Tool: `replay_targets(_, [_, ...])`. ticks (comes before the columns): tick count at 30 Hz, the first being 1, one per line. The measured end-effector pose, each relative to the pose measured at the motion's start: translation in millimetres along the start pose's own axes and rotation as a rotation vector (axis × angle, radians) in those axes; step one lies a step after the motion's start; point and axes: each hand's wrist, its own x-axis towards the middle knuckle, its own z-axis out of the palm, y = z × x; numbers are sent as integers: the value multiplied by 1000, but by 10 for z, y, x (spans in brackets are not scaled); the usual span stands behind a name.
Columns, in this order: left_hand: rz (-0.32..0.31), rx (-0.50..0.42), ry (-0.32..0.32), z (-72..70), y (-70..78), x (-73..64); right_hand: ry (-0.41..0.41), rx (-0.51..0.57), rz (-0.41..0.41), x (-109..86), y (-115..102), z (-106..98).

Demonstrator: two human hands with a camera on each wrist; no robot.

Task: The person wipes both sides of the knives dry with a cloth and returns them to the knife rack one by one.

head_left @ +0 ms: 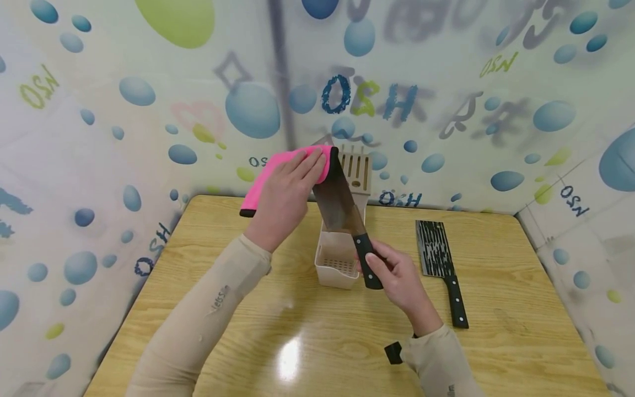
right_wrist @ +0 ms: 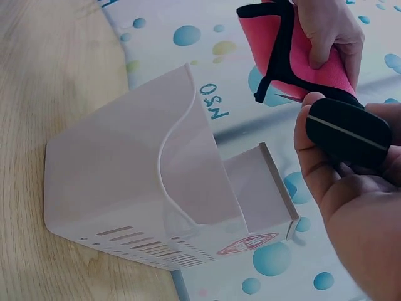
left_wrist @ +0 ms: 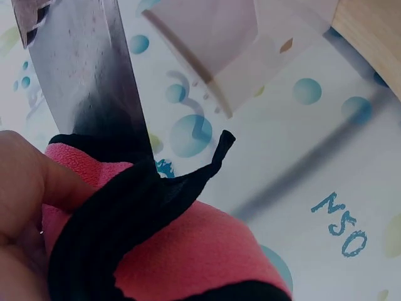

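My right hand (head_left: 401, 278) grips the black riveted handle (head_left: 368, 262) of a kitchen cleaver, its broad grey blade (head_left: 337, 204) tilted up and to the left above the table. A pink cloth with black edging (head_left: 265, 179) is folded over the far end of that blade. My left hand (head_left: 285, 199) pinches the cloth against the blade, fingers on top. In the left wrist view, the thumb presses the cloth (left_wrist: 188, 251) and dark wet-looking marks show on the blade (left_wrist: 91, 75). The right wrist view shows the handle's butt end (right_wrist: 348, 135) in my right hand.
Behind the cleaver stands a beige knife holder (head_left: 337, 277) with a slotted top (head_left: 356, 171) and perforated lower bin. A second cleaver (head_left: 436, 251), black-streaked on its blade, lies at the right on the wooden table (head_left: 248, 342). Patterned cloth walls (head_left: 436, 82) enclose the table.
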Motion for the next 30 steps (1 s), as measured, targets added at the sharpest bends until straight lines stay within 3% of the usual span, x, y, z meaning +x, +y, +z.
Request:
replay_targets(13, [-55,-6,38,-18,-118,96,-41,-8,-65,-16,39,11])
replay_targets(21, [-5,18,-6,-6,-21,78,-32,4,-58,-15,27,8])
replay_targets(30, [57,27,10,78,132,35,5,-3,23,-16,25,-17])
